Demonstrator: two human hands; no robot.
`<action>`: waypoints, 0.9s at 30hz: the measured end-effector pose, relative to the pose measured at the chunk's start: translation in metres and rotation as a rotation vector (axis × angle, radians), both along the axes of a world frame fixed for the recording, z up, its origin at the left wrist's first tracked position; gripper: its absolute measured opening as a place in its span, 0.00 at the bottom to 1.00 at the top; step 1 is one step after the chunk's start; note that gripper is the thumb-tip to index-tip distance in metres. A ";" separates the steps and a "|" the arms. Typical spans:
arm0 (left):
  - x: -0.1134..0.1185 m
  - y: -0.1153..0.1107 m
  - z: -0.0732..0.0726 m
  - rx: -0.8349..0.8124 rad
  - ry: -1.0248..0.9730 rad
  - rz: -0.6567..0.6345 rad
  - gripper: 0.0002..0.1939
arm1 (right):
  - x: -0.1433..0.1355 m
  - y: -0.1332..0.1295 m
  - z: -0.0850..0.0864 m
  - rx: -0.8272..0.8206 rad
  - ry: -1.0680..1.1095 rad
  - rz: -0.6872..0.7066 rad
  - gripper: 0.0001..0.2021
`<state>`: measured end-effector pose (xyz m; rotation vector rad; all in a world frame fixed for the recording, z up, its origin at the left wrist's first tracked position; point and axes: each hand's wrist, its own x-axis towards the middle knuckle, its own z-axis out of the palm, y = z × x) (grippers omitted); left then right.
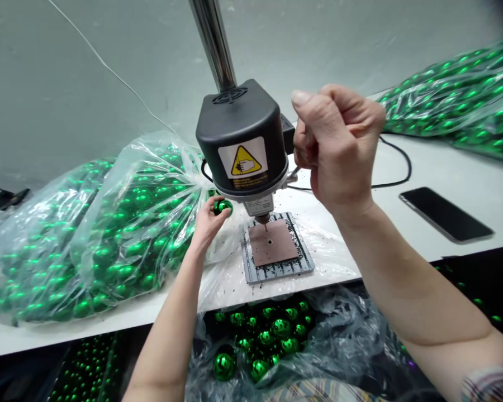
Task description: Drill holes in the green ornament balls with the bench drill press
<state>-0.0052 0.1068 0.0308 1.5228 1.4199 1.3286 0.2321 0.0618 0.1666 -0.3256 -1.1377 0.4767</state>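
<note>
A shiny green ball [223,207] is held by my left hand [210,220], just left of the drill head and beside the tied neck of a clear bag. My right hand [339,142] is raised in a closed fist to the right of the black drill press [242,139]; what it grips, if anything, is hidden. Under the drill head, a thin bit points down over a brownish square plate [274,243] with a small dark hole. That plate rests on the grey slotted base [285,270], with dark crumbs scattered around it.
A large clear bag of green balls [121,234] lies left; another bag [465,106] is at the back right. A phone [446,214] and black cable [406,162] lie on the white table [385,218]. Several loose green balls [280,328] sit in plastic below the edge.
</note>
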 end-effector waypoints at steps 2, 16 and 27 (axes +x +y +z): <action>0.006 -0.039 -0.001 -0.188 -0.223 -0.107 0.21 | -0.001 0.000 0.000 0.009 0.006 0.001 0.25; 0.057 -0.106 -0.058 -0.160 -0.427 0.037 0.27 | 0.002 0.007 0.000 -0.133 -0.099 -0.047 0.32; 0.069 -0.092 -0.065 -0.058 -0.045 -0.010 0.31 | -0.002 0.000 0.004 -0.078 0.012 0.007 0.25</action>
